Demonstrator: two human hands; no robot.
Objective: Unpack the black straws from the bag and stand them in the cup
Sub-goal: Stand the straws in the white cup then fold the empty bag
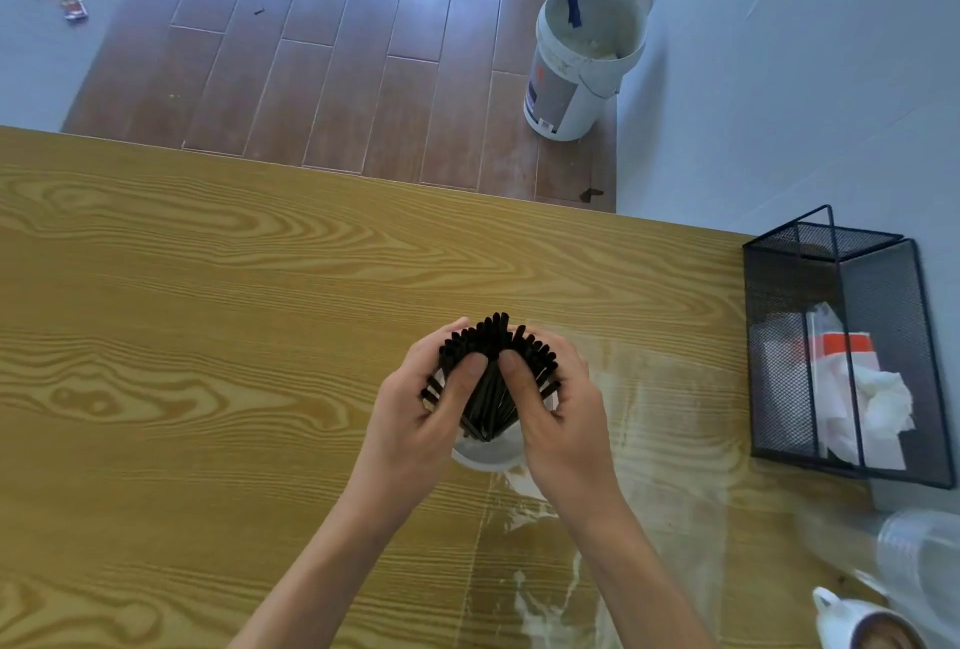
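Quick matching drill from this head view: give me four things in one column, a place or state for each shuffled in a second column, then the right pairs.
Things:
1. black straws
2. white bucket
3. black mesh basket
4. clear plastic bag

Places or states:
A. lying flat on the table, right of the hands
B. on the floor beyond the table
C. standing fanned out in the cup, both hands round them
D. at the table's right edge, crumpled white paper inside

Pairs: 1-C, 2-B, 3-D, 4-A

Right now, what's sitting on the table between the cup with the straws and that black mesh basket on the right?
In the head view, only the empty clear plastic bag lies flat on the table between the cup and the mesh basket.
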